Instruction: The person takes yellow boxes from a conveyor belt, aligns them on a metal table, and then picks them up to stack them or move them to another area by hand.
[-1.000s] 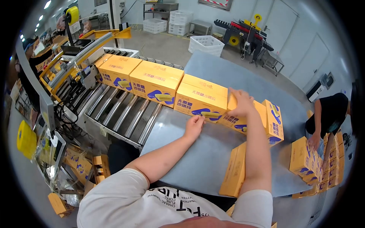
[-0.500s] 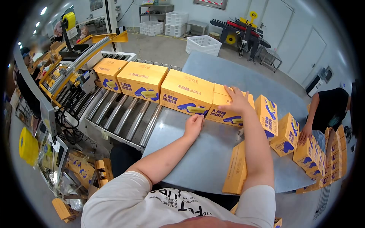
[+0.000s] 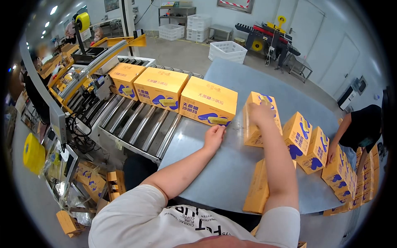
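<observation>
Three yellow cartons with blue print stand in a row; the nearest one (image 3: 209,99) rests at the roller conveyor's end, partly on the metal table (image 3: 186,153). My left hand (image 3: 215,136) is closed at this carton's lower front edge, and what its fingers pinch is too small to make out. Further right, my right hand (image 3: 261,112) lies on a separate carton (image 3: 253,134) that is turned on the table; its fingers are blurred against the top. A flatter yellow carton (image 3: 257,188) lies beneath my right forearm.
More cartons (image 3: 298,132) line the table's right side. A co-worker in black (image 3: 364,128) has a hand at one of them. Rollers (image 3: 136,124) and a taping machine (image 3: 93,82) are at left. A white crate (image 3: 227,51) stands beyond the table.
The carton under my right hand has been moved away from the row and turned, leaving a gap. My left hand has stayed by the same carton. The whole view has shifted slightly.
</observation>
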`<action>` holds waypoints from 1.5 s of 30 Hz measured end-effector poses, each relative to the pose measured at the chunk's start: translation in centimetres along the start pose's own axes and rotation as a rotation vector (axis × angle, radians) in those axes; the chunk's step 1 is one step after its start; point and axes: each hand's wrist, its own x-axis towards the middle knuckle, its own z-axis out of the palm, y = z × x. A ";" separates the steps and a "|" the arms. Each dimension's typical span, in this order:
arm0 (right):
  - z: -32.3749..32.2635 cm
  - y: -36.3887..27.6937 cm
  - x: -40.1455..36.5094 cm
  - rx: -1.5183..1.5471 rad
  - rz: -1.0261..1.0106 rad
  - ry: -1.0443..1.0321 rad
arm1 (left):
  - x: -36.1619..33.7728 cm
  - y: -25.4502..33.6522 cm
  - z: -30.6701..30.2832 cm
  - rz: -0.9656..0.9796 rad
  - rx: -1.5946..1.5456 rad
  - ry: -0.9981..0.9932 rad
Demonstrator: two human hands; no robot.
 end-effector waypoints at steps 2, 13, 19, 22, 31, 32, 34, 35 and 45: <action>0.9 1.9 0.5 -0.047 0.101 0.140 | 0.1 0.0 0.0 0.003 0.012 0.006; 1.8 15.8 -0.4 -0.125 0.716 -0.187 | 0.1 -0.7 0.5 0.034 -0.012 -0.012; 3.2 15.1 4.3 0.296 0.302 0.165 | 0.1 -0.7 0.4 0.060 -0.004 -0.025; 4.4 12.6 5.1 0.390 0.046 0.332 | -0.2 -0.4 0.4 0.068 0.016 -0.021; 4.9 9.4 4.4 0.875 -0.215 0.260 | -0.6 -0.5 0.8 0.158 0.047 -0.033; 4.9 9.3 4.4 0.929 -0.217 0.239 | -0.6 -0.4 0.9 0.172 0.036 -0.035; 5.1 9.3 4.7 1.037 -0.221 0.196 | -0.6 -0.5 0.9 0.161 0.032 -0.046; 5.0 9.3 4.9 1.023 -0.216 0.196 | -0.6 -0.5 0.8 0.156 0.029 -0.051; 2.3 6.7 0.7 0.668 -0.047 0.157 | -0.6 -0.5 0.6 0.094 0.052 -0.064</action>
